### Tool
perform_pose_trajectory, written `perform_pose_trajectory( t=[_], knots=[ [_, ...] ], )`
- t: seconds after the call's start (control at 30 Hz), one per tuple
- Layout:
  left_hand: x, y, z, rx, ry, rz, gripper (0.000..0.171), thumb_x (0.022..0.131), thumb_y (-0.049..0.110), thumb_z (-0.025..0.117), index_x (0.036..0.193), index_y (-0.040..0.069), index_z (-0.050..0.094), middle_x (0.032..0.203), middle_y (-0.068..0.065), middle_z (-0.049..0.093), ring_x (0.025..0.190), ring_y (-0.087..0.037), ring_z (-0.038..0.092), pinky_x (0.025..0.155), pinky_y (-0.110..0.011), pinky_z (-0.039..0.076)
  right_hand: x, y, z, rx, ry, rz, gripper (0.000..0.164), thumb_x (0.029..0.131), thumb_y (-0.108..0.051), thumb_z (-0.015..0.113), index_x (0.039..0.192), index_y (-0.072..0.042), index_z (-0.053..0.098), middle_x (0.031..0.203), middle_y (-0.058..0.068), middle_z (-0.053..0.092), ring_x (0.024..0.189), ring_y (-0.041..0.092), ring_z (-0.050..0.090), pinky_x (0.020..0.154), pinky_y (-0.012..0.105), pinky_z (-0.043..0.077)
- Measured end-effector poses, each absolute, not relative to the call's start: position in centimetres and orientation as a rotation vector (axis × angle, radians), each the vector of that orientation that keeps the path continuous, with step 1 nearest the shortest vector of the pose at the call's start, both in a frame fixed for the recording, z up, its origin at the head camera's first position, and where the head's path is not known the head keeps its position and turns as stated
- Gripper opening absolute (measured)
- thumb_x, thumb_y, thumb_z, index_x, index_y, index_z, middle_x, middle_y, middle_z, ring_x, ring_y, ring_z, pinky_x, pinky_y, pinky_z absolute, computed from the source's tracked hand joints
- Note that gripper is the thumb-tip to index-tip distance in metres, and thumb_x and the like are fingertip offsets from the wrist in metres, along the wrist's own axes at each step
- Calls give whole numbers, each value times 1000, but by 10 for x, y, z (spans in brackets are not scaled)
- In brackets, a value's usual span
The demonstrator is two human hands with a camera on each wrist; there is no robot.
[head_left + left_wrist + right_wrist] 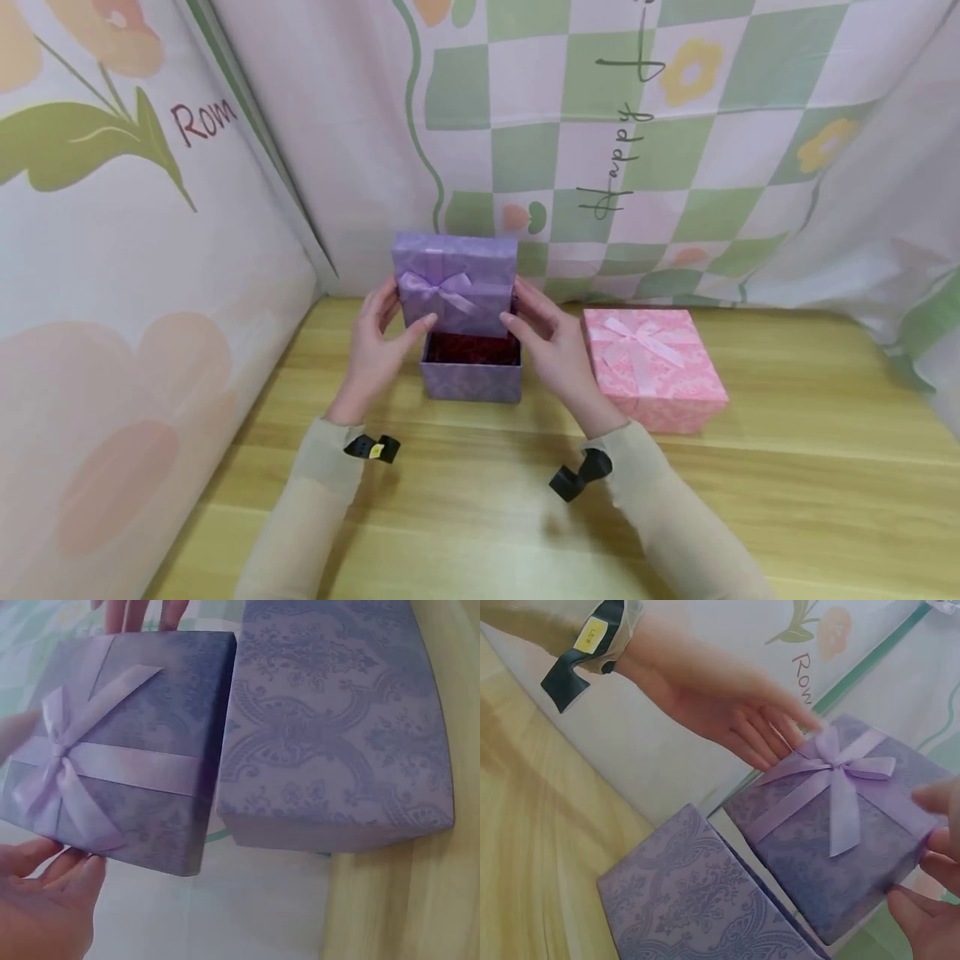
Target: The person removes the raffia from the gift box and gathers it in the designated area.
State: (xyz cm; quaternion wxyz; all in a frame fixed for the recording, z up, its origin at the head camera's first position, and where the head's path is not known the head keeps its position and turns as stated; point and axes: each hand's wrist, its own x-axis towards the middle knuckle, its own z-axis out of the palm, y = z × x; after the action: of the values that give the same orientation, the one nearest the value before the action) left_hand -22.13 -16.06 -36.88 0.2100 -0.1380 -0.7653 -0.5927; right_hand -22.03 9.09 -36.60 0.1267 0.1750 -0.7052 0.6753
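Both hands hold a purple patterned box lid (457,287) with a lilac ribbon bow (837,766). My left hand (378,346) grips its left side, thumb on the front face and fingers behind the edge. On the opposite side my right hand (557,343) pinches the lid the same way. The lid stands tilted up over the back of its purple box base (472,382), bow face toward me. Dark red lining (474,348) shows inside the uncovered base, which sits on the table.
A closed pink gift box (660,362) with a pink bow stands right of the purple box, near my right wrist. Printed curtains (615,150) hang behind the wooden table (450,500) and along its left side. Black straps (581,475) hang at both cuffs.
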Motion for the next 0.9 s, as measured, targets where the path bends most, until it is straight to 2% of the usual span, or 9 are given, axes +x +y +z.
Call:
perform_pose_trajectory(
  t=[0.2, 0.33, 0.4, 0.47, 0.5, 0.57, 0.63, 0.7, 0.9],
  knots=[
    [-216, -163, -368, -355, -2036, -1833, 52, 97, 7, 70, 140, -8, 47, 139, -23, 55, 130, -34, 52, 111, -40, 40, -216, 92, -362, 434, -2074, 1927, 35, 99, -20, 71, 133, -11, 69, 141, 0, 60, 130, 13, 55, 104, 28, 46],
    [-214, -164, -368, -350, -1958, -1949, 37, 101, 5, 60, 132, -8, 43, 133, -19, 54, 126, -31, 56, 104, -32, 46, -213, 91, -360, 394, -2074, 1874, 31, 99, -26, 71, 127, -13, 73, 135, 1, 65, 126, 11, 57, 101, 26, 48],
    [-214, -163, -368, -332, -1964, -1907, 34, 104, 9, 56, 131, -6, 43, 112, -13, 58, 100, -20, 64, 84, -21, 51, -213, 89, -360, 392, -2063, 1883, 31, 99, -27, 71, 126, -12, 74, 132, 1, 67, 125, 11, 59, 101, 27, 48],
    [-215, -163, -369, -314, -1964, -1862, 32, 107, 13, 52, 132, -5, 45, 98, -7, 56, 74, -10, 56, 64, -17, 43, -213, 87, -359, 388, -2050, 1905, 31, 98, -28, 72, 125, -13, 75, 130, 0, 68, 124, 11, 59, 101, 27, 48],
    [-215, -163, -369, -295, -1959, -1843, 32, 108, 15, 51, 132, -6, 46, 95, -6, 56, 70, -8, 52, 62, -18, 41, -213, 86, -359, 384, -2041, 1923, 31, 98, -28, 72, 124, -13, 75, 130, 0, 68, 124, 10, 59, 102, 27, 47],
    [-215, -164, -369, -273, -1941, -1829, 33, 109, 16, 50, 132, -7, 49, 95, -7, 58, 70, -7, 50, 64, -18, 42, -212, 83, -359, 363, -2034, 1948, 31, 96, -30, 74, 123, -13, 76, 128, -1, 69, 123, 10, 60, 102, 28, 47],
    [-214, -167, -368, -259, -1920, -1837, 33, 108, 15, 51, 131, -9, 51, 112, -12, 62, 88, -8, 58, 81, -21, 47, -211, 80, -360, 332, -2035, 1964, 32, 94, -32, 76, 121, -15, 77, 125, -2, 71, 120, 9, 62, 100, 27, 49],
    [-212, -171, -367, -259, -1898, -1863, 34, 107, 12, 53, 132, -11, 54, 125, -18, 61, 109, -11, 58, 96, -25, 46, -211, 76, -360, 298, -2038, 1975, 33, 92, -34, 79, 120, -16, 78, 122, -4, 72, 116, 9, 64, 97, 27, 50],
    [-204, -186, -364, -235, -1870, -1939, 37, 102, 3, 57, 136, -11, 56, 139, -22, 57, 116, -15, 58, 100, -28, 46, -212, 64, -362, 259, -2048, 1984, 34, 89, -35, 82, 119, -19, 78, 117, -6, 74, 108, 10, 68, 91, 26, 53]
  ],
)
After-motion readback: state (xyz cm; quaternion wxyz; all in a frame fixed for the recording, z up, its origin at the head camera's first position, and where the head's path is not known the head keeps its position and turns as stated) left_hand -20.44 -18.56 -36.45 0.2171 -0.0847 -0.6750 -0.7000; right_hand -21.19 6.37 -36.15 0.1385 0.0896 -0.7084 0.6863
